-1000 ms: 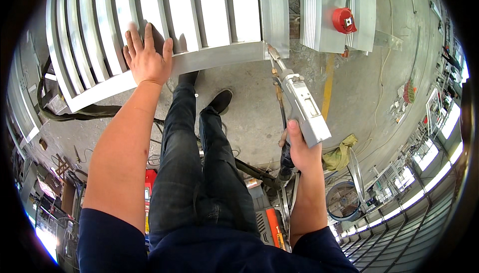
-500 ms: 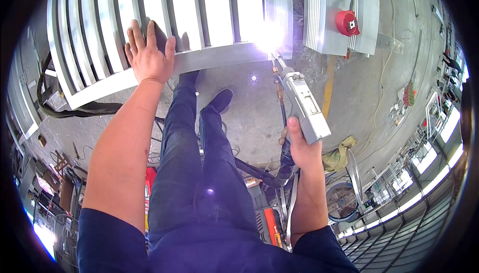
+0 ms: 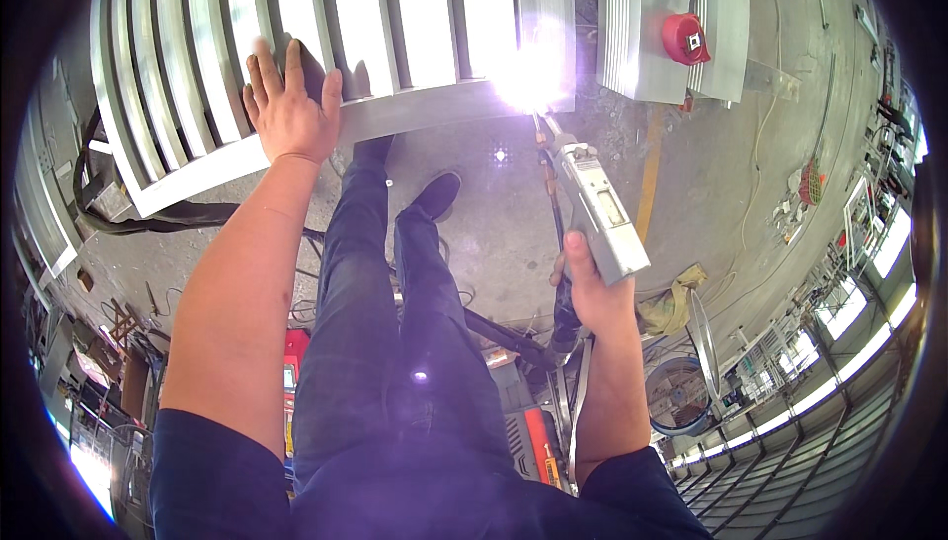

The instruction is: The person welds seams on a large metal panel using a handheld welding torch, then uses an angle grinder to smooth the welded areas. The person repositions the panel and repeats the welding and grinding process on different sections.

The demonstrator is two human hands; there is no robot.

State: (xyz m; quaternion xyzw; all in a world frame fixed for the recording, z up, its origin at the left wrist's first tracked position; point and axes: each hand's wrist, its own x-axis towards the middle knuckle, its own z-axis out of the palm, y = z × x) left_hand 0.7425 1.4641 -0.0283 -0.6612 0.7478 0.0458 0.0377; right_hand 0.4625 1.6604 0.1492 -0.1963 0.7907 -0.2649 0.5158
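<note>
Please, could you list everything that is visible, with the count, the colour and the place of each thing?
Slatted panel: 1, silver, upper left to centre
Torch: 1, silver-grey, in the right hand
Glow: 1, white-violet, at the torch tip
Metal profiles: several, silver, upper right
Tape measure: 1, red, on the profiles
Floor line: 1, yellow, right of the torch
Cloth: 1, olive, lower right
Fan: 1, blue-grey rim, below the cloth
Hose: 1, black, left
Edge clutter: too small to count
Sleeves: 2, navy, bottom
Legs: 2, dark trousers, centre
Hands: 2, bare; left hand on the panel
</note>
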